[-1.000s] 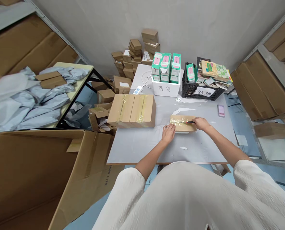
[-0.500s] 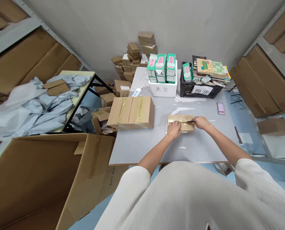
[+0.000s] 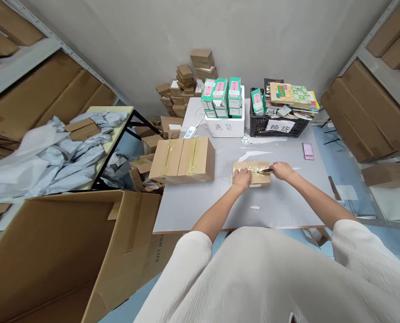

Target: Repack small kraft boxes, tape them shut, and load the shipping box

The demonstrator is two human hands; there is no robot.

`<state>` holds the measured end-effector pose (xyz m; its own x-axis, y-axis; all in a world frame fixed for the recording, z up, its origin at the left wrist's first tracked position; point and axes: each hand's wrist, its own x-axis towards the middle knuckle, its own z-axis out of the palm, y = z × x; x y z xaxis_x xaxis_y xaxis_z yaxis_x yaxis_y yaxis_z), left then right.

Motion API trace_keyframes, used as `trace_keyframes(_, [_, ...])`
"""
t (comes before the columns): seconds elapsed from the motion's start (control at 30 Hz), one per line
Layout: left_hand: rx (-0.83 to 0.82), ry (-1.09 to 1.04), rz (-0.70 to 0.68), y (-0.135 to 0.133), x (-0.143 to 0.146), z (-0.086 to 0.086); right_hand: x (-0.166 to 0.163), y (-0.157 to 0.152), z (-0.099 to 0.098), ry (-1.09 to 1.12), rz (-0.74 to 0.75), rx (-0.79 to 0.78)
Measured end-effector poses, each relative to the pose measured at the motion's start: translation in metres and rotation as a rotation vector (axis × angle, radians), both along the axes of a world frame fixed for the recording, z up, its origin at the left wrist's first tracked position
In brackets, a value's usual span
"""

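Observation:
A small brown cardboard box [image 3: 258, 168] sealed with clear tape lies on the grey table [image 3: 200, 202]. My left hand [image 3: 242, 178] presses down on its near left part, fingers curled over the top. My right hand [image 3: 281, 170] is closed around a small red-and-black cutter [image 3: 266, 170] whose tip rests on the taped seam at the box's right end.
Two taped brown cartons [image 3: 182, 159] stand left of the box. At the back are a white bin [image 3: 227, 125] of green-pink boxes and a black crate [image 3: 277, 125] of booklets. A pink item [image 3: 308, 150] lies at right. A large open carton [image 3: 68, 251] is at left.
My left hand has moved from the box's near left corner up onto its top. The camera view has shifted slightly; the cutter hand stays at the box's right end.

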<state>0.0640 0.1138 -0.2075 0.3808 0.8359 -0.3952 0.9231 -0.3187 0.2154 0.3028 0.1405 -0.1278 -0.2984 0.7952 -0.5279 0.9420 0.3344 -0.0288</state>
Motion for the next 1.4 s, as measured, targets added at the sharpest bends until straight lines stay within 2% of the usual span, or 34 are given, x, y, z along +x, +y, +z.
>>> trace_keyframes(0.27, [-0.056,0.021,0.013,0.008,-0.001,0.002,-0.001,0.003,-0.007,-0.027,0.035,0.001])
trace_keyframes(0.63, [-0.026,0.027,0.010,0.005,0.001,0.002,0.043,0.001,-0.004,-0.057,-0.012,-0.028])
trace_keyframes(0.97, [-0.001,0.055,0.005,-0.002,-0.003,0.004,0.062,-0.011,-0.020,0.138,-0.046,-0.046])
trace_keyframes(1.07, [-0.004,0.068,-0.022,-0.002,0.006,0.006,0.063,-0.014,-0.026,0.187,-0.056,-0.054])
trace_keyframes(1.23, [-0.033,0.011,-0.151,0.003,0.034,0.005,0.063,-0.012,-0.030,0.220,-0.081,-0.083])
trace_keyframes(1.4, [-0.041,0.044,-0.154,0.007,0.039,-0.003,0.062,-0.011,-0.029,0.179,-0.065,-0.066])
